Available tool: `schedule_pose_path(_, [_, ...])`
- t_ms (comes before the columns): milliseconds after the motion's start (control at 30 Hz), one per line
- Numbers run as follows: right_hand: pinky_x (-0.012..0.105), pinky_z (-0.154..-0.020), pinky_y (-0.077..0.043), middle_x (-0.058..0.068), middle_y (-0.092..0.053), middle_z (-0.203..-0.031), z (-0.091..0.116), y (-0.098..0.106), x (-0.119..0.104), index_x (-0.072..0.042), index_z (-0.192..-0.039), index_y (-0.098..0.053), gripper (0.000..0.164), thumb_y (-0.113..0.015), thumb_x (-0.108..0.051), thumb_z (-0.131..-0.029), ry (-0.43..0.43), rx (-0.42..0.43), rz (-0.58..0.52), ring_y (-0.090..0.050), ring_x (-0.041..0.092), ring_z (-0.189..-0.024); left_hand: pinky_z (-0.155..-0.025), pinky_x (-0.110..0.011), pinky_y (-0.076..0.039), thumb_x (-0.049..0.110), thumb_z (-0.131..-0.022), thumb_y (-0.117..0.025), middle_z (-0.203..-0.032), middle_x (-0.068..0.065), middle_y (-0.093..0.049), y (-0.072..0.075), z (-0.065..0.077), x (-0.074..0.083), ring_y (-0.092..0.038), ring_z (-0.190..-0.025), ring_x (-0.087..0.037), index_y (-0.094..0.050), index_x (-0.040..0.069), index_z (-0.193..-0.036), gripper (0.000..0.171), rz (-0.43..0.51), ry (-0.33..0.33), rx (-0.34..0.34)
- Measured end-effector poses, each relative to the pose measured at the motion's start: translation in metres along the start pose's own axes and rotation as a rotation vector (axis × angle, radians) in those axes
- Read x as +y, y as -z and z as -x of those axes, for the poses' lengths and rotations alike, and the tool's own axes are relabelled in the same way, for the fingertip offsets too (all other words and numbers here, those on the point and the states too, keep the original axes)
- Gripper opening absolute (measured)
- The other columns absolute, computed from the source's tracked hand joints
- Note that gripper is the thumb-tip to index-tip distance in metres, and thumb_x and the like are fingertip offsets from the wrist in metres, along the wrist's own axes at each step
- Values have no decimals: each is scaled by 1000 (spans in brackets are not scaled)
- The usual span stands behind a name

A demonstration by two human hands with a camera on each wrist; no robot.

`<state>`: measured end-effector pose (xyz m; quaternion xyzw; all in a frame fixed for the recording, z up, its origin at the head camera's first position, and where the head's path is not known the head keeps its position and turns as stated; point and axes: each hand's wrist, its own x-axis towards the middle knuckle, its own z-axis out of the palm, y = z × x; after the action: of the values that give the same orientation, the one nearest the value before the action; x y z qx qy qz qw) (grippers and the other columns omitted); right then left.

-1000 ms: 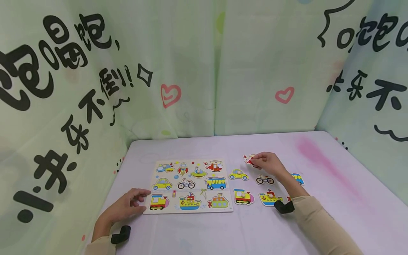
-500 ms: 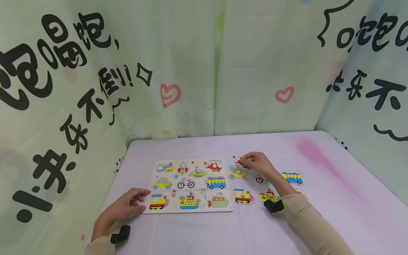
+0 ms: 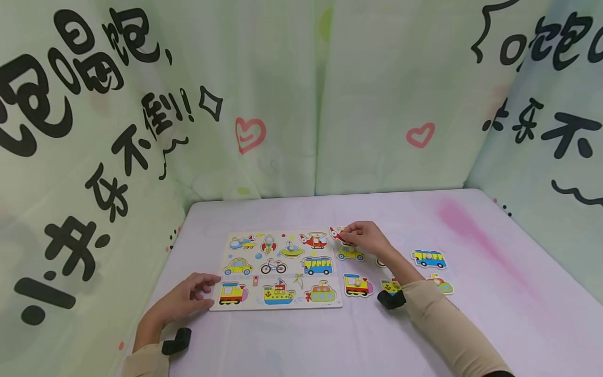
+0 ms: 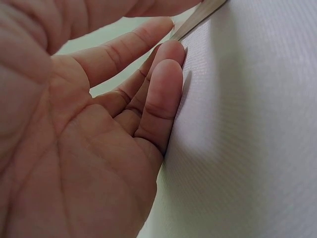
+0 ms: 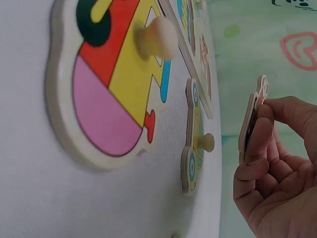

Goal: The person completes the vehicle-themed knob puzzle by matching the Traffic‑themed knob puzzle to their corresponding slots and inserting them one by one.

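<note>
Tabletop (image 3: 282,345): pale lilac-white, blurred pink streak toward far right. Board (image 3: 255,300): white, printed with multicoloured vehicles. Helicopter piece (image 3: 335,232): red, pale-edged. Car piece (image 3: 350,254): yellow, blue wheels. Train piece (image 3: 356,286): red, yellow and pink; knob (image 5: 166,39) pale wood. Bus piece (image 3: 428,259): blue and yellow. Curtain (image 3: 367,94): pale green, black lettering, red heart outlines. Sleeve (image 3: 452,324), right: plain beige.

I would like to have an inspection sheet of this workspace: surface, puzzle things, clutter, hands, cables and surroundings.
Surface: pale table with pink patch.
Job's things: board; helicopter piece; to the board's right, car, train, bus and submarine pieces; ship piece partly hidden.
Clutter: nothing seen.
Hands: left hand at board's left edge; right hand holds helicopter piece.
Cables: nothing seen.
Surroundings: printed green curtains.
</note>
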<state>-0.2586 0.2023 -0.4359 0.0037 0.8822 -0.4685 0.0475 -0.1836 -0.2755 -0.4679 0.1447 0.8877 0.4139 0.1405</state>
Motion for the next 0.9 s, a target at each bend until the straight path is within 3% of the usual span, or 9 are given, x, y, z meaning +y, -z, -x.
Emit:
schedule_pose_path(400, [27,-72,-50,5,-73,-90,-7,-18,-11,-5,-102,-72,22,-72,-26,-96,3,-37,10,-61,19,-79,-81,-22,-45,9,-87,-79,-113,-8,-54,0,0,0,-49,-102,-22,-58,2,-135,52,16,-23,2])
schedule_pose_path(700, [27,-67,-46,3,-72,-87,-12,-29,-17,-5,-100,-73,21,-71,-26,-97,53,-37,79,-58,17,-74,-80,-23,-45,9,-87,-80,-115,-8,-55,-1,-1,2,-49,-103,-23,-58,3,-135,54,17,13,9])
schedule_pose_path(900, [26,-67,-47,4,-71,-86,-15,-34,-20,-4,-99,-73,20,-72,-24,-96,42,-49,74,-58,17,-73,-81,-24,-45,10,-87,-80,-116,-7,-55,-1,-1,2,-49,-103,-23,-58,4,-136,55,18,30,10])
